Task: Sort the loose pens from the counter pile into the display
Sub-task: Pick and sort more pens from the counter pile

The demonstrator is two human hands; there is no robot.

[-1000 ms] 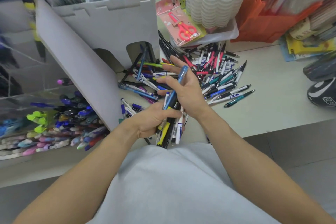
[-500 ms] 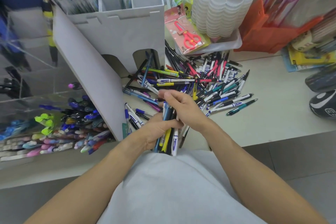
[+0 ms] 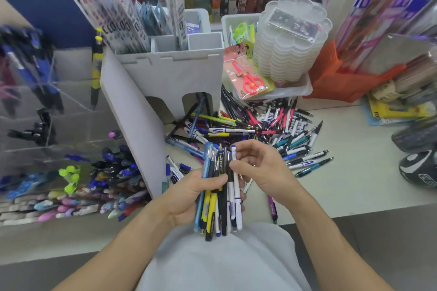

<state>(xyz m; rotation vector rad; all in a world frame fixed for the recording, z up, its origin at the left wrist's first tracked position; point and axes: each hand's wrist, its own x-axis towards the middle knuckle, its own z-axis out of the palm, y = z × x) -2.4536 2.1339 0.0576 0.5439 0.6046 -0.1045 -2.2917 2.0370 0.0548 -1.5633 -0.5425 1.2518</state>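
The left hand (image 3: 189, 198) clenched a bundle (image 3: 218, 196) of slim plastic pens, tips at six o'clock. The right hand (image 3: 262, 170) pinched one white pen (image 3: 235, 179) in it. The pile (image 3: 255, 134) lay at twelve o'clock; the clear acrylic display (image 3: 54, 149) stood at nine.

Glossy plastic pens (image 3: 272, 125) lie heaped on a smooth, matt cream bench (image 3: 354, 186). Beside them stand a matt grey board organiser (image 3: 170, 78), clear acrylic display (image 3: 59, 125) and translucent plastic trays (image 3: 290, 38).
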